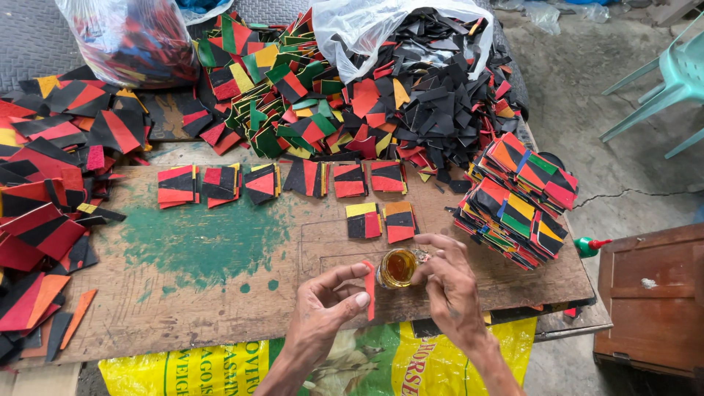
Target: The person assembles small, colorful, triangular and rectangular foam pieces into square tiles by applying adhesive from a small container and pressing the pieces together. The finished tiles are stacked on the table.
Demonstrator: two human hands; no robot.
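done: squares (pixel 258 182) lay in a row, stacks (pixel 517 198) at right.
left: heap (pixel 367 95) stayed loose.
grip: left hand (pixel 323 312) pinched red strip (pixel 369 290); right hand (pixel 449 282) pinched jar (pixel 398 267).

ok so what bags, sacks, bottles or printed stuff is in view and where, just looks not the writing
Clear plastic bag: top left, bulging with red and black pieces.
White plastic bag: top centre, open over black scraps.
Yellow and green printed sack: under the board's near edge, dark lettering.
Small green bottle: right of the board, red tip.
Small jar: amber liquid, between left hand and right hand.
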